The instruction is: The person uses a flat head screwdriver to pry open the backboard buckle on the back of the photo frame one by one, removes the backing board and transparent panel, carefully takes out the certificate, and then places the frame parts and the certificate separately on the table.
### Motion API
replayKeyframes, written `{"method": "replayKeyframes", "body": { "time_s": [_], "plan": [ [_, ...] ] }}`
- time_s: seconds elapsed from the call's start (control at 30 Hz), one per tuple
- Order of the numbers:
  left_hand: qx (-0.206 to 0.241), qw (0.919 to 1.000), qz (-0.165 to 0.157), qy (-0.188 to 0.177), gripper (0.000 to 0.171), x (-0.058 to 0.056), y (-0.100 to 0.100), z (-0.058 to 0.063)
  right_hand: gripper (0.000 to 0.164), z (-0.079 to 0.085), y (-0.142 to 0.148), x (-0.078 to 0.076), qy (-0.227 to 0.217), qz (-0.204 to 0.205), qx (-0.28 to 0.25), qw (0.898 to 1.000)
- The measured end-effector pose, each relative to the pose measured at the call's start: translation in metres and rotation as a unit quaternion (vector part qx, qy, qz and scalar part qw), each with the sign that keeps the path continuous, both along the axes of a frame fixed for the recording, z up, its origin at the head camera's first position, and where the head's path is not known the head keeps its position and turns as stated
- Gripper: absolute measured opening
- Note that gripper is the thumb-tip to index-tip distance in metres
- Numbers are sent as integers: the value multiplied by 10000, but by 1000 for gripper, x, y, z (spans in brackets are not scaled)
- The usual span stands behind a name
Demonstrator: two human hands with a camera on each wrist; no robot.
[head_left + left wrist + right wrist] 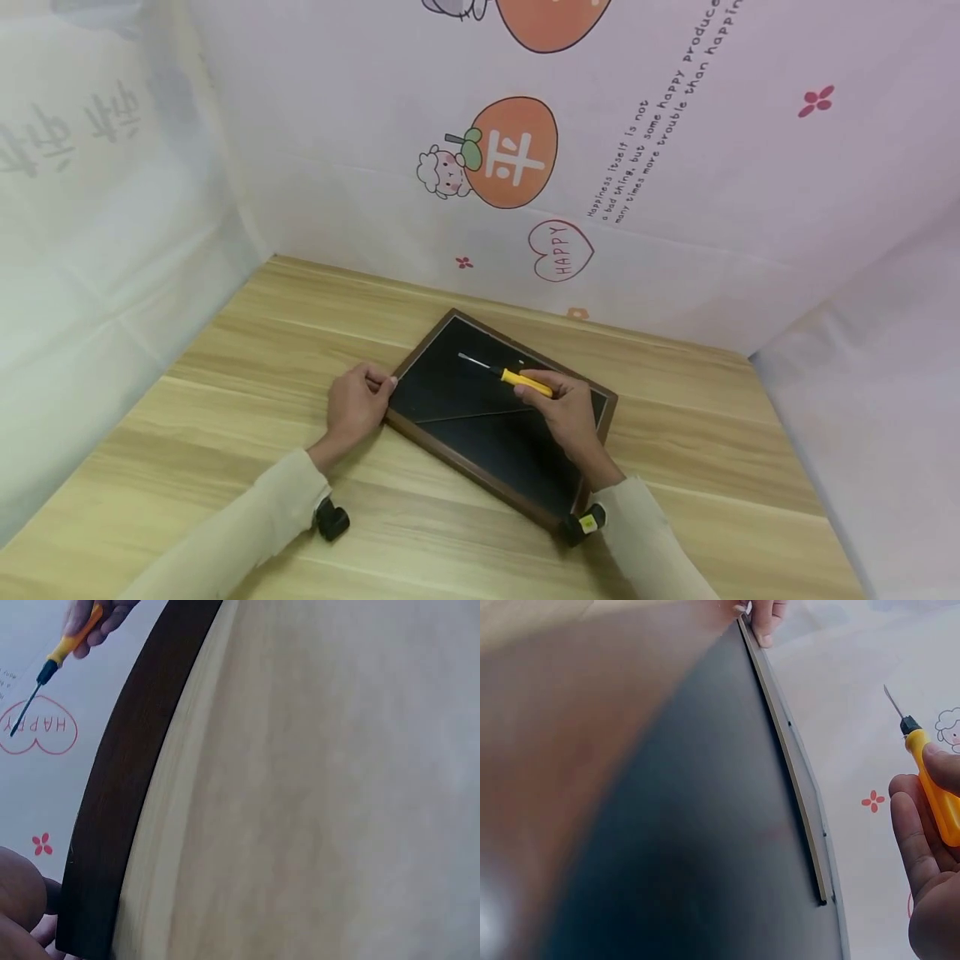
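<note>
A picture frame (480,475) with a dark brown rim and a black back panel (498,450) is between the hands. My left hand (356,406) grips its left corner, thumb on top of the rim; in the left wrist view the dark rim (124,772) runs up from the fingers. Over the panel, my right hand (566,408) holds a screwdriver (528,383) by its yellow handle. Its metal shaft points left and away, and in the right wrist view the screwdriver (935,795) stands apart from the panel. A straight strip (795,780) stands out from the panel.
The frame is over a wood-grain table (247,367). White printed cloth (360,167) hangs behind the table, with plain white cloth (97,250) along the left side. Each wrist wears a small black camera (330,521).
</note>
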State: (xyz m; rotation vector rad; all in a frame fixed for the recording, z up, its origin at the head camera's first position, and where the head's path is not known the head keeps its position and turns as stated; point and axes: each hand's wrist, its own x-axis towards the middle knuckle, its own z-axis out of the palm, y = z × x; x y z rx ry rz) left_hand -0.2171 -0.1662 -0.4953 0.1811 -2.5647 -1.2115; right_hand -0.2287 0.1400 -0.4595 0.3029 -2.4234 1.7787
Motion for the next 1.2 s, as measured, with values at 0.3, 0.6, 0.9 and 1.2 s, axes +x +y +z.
{"method": "replayKeyframes", "body": {
  "time_s": [0.3, 0.6, 0.9, 1.2],
  "plan": [
    [-138, 9998, -12, -173, 18, 10, 8, 1, 28, 2, -2, 1, -92, -26, 61, 9999],
    [-305, 9992, -146, -232, 21, 20, 18, 4, 28, 3, -3, 1, -89, -34, 18, 10000],
    [-391, 9985, -270, -280, 22, 27, 22, 3, 30, 3, -2, 2, -214, -45, -2, 9998],
    [-317, 9984, -350, -305, 22, 31, 24, 3, 29, 3, 1, 3, -229, -119, 45, 9997]
  ]
}}
